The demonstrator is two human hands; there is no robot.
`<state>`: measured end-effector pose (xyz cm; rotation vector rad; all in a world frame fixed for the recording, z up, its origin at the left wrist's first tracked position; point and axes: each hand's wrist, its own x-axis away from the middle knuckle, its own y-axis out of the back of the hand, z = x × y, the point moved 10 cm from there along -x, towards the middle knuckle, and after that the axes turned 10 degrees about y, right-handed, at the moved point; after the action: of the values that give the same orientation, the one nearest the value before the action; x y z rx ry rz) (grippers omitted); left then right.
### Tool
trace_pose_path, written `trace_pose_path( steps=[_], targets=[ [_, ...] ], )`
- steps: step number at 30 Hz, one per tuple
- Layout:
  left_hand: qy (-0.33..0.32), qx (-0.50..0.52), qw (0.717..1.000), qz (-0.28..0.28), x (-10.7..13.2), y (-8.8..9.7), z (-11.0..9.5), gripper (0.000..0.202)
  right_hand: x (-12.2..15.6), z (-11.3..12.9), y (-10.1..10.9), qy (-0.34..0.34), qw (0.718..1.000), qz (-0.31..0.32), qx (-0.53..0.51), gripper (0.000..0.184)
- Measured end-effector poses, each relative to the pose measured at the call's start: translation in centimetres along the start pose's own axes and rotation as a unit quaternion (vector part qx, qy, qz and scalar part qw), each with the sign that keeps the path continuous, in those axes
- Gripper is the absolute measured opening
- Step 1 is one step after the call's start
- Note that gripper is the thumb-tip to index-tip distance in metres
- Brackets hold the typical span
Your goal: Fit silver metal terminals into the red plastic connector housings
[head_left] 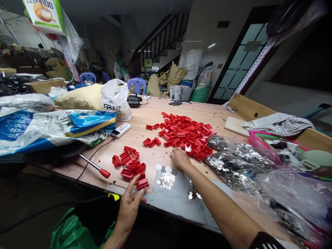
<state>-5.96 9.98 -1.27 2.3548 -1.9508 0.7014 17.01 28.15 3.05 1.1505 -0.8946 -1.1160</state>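
From the head view: left hand (129, 207) with grip released, thumb and fingers spread beside a red plastic piece (142, 184) near the bench (166, 107) edge; right hand (181, 159) curled at the large red pile (184, 133), grip unclear.

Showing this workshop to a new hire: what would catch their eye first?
A heap of red plastic parts fills the middle of the wooden table, with a smaller pile by the left hand. Clear bags of silver metal pieces lie beyond the right hand.
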Motion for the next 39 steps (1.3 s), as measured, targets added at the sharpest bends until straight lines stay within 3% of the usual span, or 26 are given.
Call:
trace_pose_path(
  steps=[5, 13, 18, 23, 27, 31, 39],
  targets=[
    [-0.017, -0.016, 1.0, 0.012, 0.3, -0.4, 0.2, 0.053, 2.3, -0.4, 0.4, 0.008, 0.999, 0.023, 0.021, 0.028],
    [-0.011, -0.017, 1.0, 0.012, 0.4, -0.7, 0.4, 0.051, 5.7, -4.4, 3.5, -0.031, 0.998, 0.033, 0.052, 0.018],
    [0.002, -0.033, 0.999, 0.007, 0.4, -0.4, 1.0, 0.056, 7.6, -4.6, 4.8, -0.03, 0.999, -0.015, 0.021, 0.016],
    [-0.004, -0.069, 0.998, 0.006, 0.2, 0.2, 1.9, 0.057, 11.2, -5.8, 7.8, -0.043, 0.995, -0.089, 0.008, 0.016],
    [0.009, -0.097, 0.995, -0.009, 0.1, 0.6, 2.4, 0.061, 15.6, -9.3, 11.2, -0.074, 0.984, -0.165, -0.007, 0.016],
    [0.009, -0.121, 0.992, -0.021, 0.6, 0.6, 1.9, 0.062, 22.1, -14.0, 15.9, -0.14, 0.958, -0.25, 0.029, 0.018],
    [0.009, -0.168, 0.984, -0.054, 0.5, 1.5, 1.9, 0.074, 34.1, -20.6, 23.5, -0.285, 0.893, -0.29, 0.194, 0.025]
  ],
)
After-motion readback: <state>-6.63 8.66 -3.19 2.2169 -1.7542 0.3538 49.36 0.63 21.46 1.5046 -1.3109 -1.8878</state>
